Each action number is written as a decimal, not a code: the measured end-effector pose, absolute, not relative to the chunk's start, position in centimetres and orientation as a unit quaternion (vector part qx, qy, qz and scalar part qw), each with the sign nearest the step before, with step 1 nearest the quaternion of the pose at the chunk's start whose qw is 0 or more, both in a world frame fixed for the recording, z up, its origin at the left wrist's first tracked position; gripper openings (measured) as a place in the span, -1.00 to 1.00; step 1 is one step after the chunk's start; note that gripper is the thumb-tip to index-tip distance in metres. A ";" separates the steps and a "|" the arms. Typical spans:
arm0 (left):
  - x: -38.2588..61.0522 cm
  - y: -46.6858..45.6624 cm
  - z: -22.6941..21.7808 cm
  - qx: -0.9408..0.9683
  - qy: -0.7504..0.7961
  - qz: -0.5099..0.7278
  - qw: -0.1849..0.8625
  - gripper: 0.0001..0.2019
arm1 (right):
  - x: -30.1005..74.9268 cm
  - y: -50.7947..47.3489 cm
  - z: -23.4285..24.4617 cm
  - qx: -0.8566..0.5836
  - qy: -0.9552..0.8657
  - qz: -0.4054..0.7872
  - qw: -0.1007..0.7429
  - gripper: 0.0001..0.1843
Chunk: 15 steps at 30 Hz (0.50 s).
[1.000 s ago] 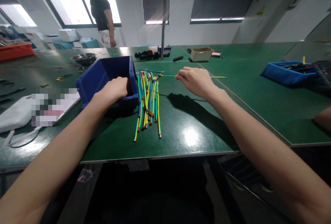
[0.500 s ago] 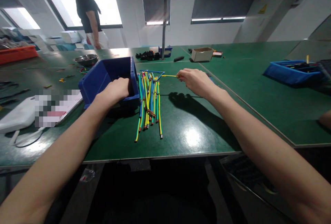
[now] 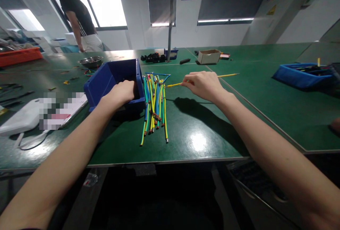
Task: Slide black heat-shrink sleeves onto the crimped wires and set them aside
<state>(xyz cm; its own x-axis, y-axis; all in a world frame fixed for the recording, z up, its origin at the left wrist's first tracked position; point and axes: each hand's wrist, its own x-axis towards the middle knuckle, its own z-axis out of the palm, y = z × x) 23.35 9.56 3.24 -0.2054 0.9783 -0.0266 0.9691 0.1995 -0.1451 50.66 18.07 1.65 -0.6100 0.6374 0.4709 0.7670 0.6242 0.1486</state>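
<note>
My left hand [image 3: 122, 92] reaches into a blue plastic bin [image 3: 95, 87] that lies with its open side toward the left. Its fingers are hidden by the bin's wall, so what they hold cannot be seen. Between thumb and fingers, my right hand [image 3: 204, 82] pinches a thin yellow wire [image 3: 227, 75], held almost level above the table. One end of it points left to the pile, the other sticks out right behind the hand. Right beside the bin lies a pile of cut wires [image 3: 154, 104], green-yellow and blue, with bare copper or metal ends toward me.
On the green table [image 3: 186, 131] stand a cardboard box [image 3: 209, 57], black parts [image 3: 154, 58], a metal bowl [image 3: 90, 62] and a blue tray [image 3: 294, 76]. A white device [image 3: 22, 116] with a cable lies left. A metal pole [image 3: 169, 21] rises behind. One person [image 3: 79, 14] stands beyond the table.
My right hand has tilted the yellow wire, its left end dropping lower and its right end coming into view. The left hand stays in the bin. The person behind has shifted left.
</note>
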 end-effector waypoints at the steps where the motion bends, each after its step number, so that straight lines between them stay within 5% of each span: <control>1: 23.4 9.6 3.2 -0.628 -0.775 0.065 0.034 -0.60 | 50.7 18.2 1.6 -0.384 -0.887 -0.166 0.195 -0.65; 15: 22.4 10.0 3.1 -0.673 -0.737 0.060 0.033 -0.61 | 51.1 18.5 1.7 -0.360 -0.890 -0.149 0.238 -0.71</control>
